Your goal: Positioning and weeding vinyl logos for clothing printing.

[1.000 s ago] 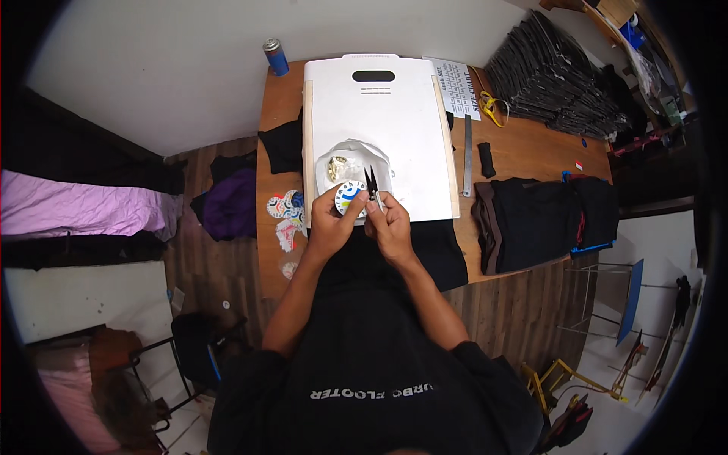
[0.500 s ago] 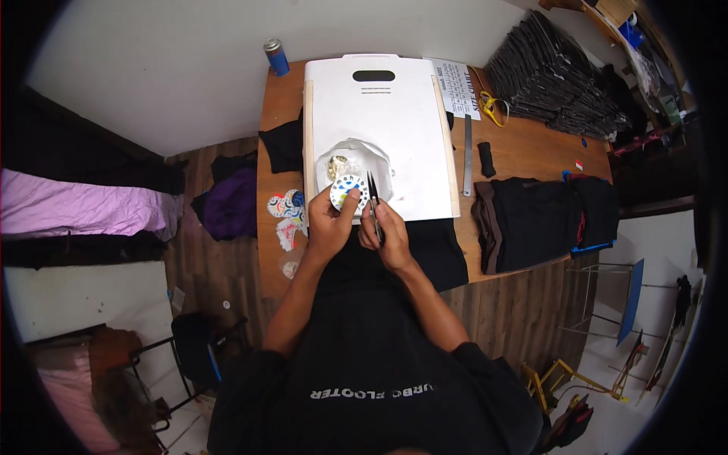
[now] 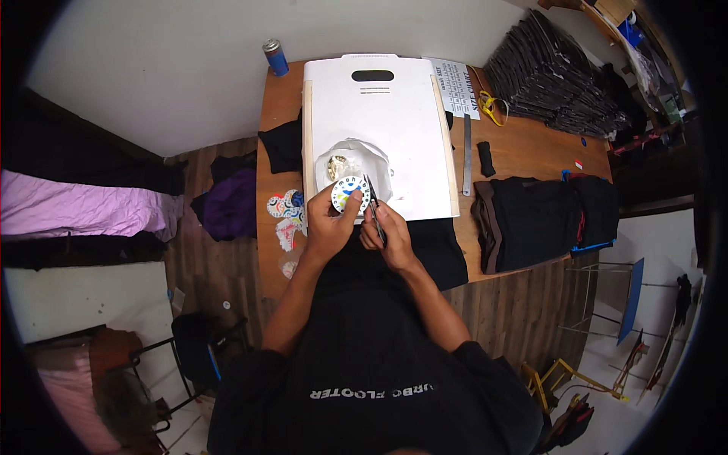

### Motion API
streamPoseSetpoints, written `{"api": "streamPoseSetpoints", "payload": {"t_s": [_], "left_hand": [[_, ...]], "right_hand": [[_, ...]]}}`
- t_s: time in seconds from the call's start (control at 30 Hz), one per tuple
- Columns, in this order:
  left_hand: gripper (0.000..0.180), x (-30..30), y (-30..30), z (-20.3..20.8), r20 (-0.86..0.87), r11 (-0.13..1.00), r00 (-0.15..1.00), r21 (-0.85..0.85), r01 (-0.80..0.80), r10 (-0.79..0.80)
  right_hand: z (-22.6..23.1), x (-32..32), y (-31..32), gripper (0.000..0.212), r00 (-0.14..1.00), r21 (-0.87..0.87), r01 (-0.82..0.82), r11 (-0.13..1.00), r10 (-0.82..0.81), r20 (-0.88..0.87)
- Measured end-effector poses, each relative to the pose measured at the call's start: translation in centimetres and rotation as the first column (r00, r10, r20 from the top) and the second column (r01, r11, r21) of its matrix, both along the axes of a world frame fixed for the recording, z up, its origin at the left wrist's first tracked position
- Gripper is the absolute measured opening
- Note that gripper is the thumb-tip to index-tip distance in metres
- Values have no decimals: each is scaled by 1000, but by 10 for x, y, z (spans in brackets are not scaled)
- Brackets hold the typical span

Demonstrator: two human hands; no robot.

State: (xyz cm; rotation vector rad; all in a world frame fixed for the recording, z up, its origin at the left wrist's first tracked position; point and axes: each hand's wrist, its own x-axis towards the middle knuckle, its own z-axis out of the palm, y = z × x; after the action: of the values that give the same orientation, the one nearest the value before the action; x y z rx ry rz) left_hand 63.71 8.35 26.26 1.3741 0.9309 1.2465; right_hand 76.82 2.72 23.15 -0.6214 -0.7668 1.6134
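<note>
My left hand [image 3: 330, 224] pinches a round white patch [image 3: 347, 196] with dark lettering around its rim and a blue and yellow middle, the thumb pressed on its face. In my right hand [image 3: 389, 236] is a pair of small dark snips [image 3: 374, 205], blades pointing away from me along the patch's right edge. Just beyond both hands a crumpled white plastic bag [image 3: 379, 161] lies gaping on the white board [image 3: 409, 121], with pale scraps [image 3: 337, 167] inside. Left of the board, several round colourful patches [image 3: 283, 205] lie on the wooden table [image 3: 273, 258].
A steel ruler [image 3: 467, 155], yellow-handled scissors [image 3: 489, 102] and a printed sheet [image 3: 457, 83] lie right of the board. Folded dark clothes [image 3: 523, 227] sit nearer, with a tall stack of black packets [image 3: 542, 76] behind. A blue can [image 3: 276, 58] stands at the far left corner.
The patch has turned in my left hand, so its lettering sits differently. The snips have tilted slightly left, and their blades look closer together at the patch's edge.
</note>
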Motion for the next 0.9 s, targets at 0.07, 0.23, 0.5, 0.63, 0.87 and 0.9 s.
{"api": "streamPoseSetpoints", "payload": {"t_s": [0.07,0.23,0.5,0.63,0.87,0.9], "left_hand": [[18,0,0,1,1,1000,1000,0,1,-1],[18,1,3,2,13,1000,1000,2,12,-12],[18,2,5,0,64,999,998,-30,27,-25],[17,0,7,-1,65,999,998,-28,18,-16],[16,-4,9,1,41,998,997,-1,61,-61],[17,-5,8,0,35,998,997,6,67,-67]], "right_hand": [[0,0,1,32,1000,1,-2,1000,2,4],[2,0,3,32,1000,-17,16,1000,-15,26],[-6,1,7,33,998,-17,41,999,-40,47],[3,3,9,34,999,-41,22,999,-21,38],[-2,10,10,34,997,-15,-56,998,56,49],[0,10,10,34,997,-17,-59,998,60,53]]}}
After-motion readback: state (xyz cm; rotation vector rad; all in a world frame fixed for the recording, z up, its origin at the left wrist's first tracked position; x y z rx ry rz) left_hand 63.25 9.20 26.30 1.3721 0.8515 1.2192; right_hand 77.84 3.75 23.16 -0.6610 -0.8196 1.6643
